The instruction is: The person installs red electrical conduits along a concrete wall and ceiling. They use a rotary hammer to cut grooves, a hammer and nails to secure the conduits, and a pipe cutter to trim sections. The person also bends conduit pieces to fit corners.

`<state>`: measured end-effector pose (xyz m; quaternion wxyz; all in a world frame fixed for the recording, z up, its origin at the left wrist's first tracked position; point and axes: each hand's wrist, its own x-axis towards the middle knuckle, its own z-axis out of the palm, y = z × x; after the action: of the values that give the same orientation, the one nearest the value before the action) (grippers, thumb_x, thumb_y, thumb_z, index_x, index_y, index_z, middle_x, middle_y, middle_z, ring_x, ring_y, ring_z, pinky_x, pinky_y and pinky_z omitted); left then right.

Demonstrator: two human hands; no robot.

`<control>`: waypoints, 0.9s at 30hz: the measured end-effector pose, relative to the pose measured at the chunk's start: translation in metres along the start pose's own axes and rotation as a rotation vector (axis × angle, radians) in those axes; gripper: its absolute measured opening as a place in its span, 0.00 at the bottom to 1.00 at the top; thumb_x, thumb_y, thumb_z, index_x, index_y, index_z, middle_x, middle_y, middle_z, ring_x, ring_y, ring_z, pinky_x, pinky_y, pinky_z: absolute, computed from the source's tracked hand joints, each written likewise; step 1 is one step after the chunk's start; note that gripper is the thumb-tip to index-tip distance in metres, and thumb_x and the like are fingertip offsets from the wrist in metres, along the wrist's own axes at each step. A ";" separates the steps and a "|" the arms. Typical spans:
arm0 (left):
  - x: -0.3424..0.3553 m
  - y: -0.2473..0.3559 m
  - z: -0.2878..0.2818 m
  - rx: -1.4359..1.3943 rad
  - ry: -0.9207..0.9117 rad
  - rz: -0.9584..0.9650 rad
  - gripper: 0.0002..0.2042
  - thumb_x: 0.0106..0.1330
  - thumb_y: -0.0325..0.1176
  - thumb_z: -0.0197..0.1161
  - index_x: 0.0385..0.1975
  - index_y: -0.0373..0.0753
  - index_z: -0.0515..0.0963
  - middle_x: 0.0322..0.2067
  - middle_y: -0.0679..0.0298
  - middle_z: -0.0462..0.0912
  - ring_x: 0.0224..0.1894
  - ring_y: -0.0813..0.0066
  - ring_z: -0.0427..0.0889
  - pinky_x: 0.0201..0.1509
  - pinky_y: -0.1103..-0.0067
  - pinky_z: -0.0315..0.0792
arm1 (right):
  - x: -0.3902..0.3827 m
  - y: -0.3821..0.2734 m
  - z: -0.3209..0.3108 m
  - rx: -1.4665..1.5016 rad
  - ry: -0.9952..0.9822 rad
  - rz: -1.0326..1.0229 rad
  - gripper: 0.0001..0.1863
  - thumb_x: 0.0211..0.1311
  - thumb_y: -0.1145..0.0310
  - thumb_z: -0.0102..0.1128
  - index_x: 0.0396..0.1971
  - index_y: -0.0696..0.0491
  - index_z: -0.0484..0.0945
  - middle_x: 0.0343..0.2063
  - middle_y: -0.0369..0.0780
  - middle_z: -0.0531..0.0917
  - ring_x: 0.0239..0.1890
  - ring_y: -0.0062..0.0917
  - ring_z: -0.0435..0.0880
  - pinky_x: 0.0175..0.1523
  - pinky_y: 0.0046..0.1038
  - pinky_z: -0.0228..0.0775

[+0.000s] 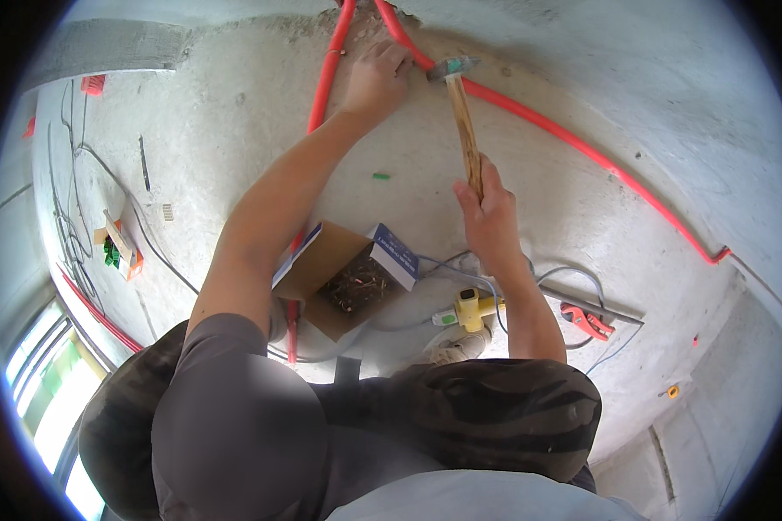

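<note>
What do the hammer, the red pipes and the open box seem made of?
Hammer handle: apparently bare wood, by its streaky grain. Hammer head: probably metal, dull grey with a turquoise patch. Red pipes: likely plastic, smooth and evenly coloured. Open box: cardboard, by its brown inner flaps; the blue-and-white outside looks printed.

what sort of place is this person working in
Likely a room under construction or renovation: bare concrete floor, red pipes laid along it, and a wooden-handled hammer in the right hand.
</note>
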<state>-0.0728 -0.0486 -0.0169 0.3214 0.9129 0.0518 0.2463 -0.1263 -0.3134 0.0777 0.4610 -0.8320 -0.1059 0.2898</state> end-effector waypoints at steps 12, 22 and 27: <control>0.003 0.004 -0.006 -0.081 -0.041 -0.245 0.16 0.62 0.22 0.63 0.50 0.37 0.74 0.37 0.56 0.86 0.38 0.58 0.86 0.43 0.69 0.79 | 0.038 -0.011 0.001 -0.285 -0.055 -0.194 0.25 0.71 0.68 0.57 0.65 0.55 0.64 0.35 0.58 0.83 0.36 0.59 0.82 0.39 0.51 0.74; 0.047 -0.014 -0.031 -0.697 -0.050 -0.337 0.12 0.66 0.21 0.58 0.49 0.34 0.77 0.51 0.62 0.80 0.55 0.64 0.81 0.56 0.66 0.78 | 0.033 -0.010 -0.004 -0.349 0.096 -0.411 0.23 0.73 0.67 0.56 0.63 0.57 0.64 0.34 0.57 0.84 0.35 0.57 0.84 0.38 0.51 0.75; 0.055 -0.015 -0.033 -1.645 0.007 -0.695 0.20 0.65 0.13 0.52 0.57 0.32 0.74 0.52 0.63 0.77 0.57 0.71 0.77 0.58 0.72 0.76 | 0.043 -0.022 -0.010 -0.457 -0.060 -0.348 0.22 0.73 0.67 0.56 0.61 0.57 0.65 0.34 0.57 0.84 0.35 0.57 0.84 0.37 0.51 0.76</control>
<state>-0.0394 -0.0038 0.0191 0.9310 0.3257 0.1335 0.0969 -0.0834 -0.2894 0.0834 0.3008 -0.8747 -0.3234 0.1995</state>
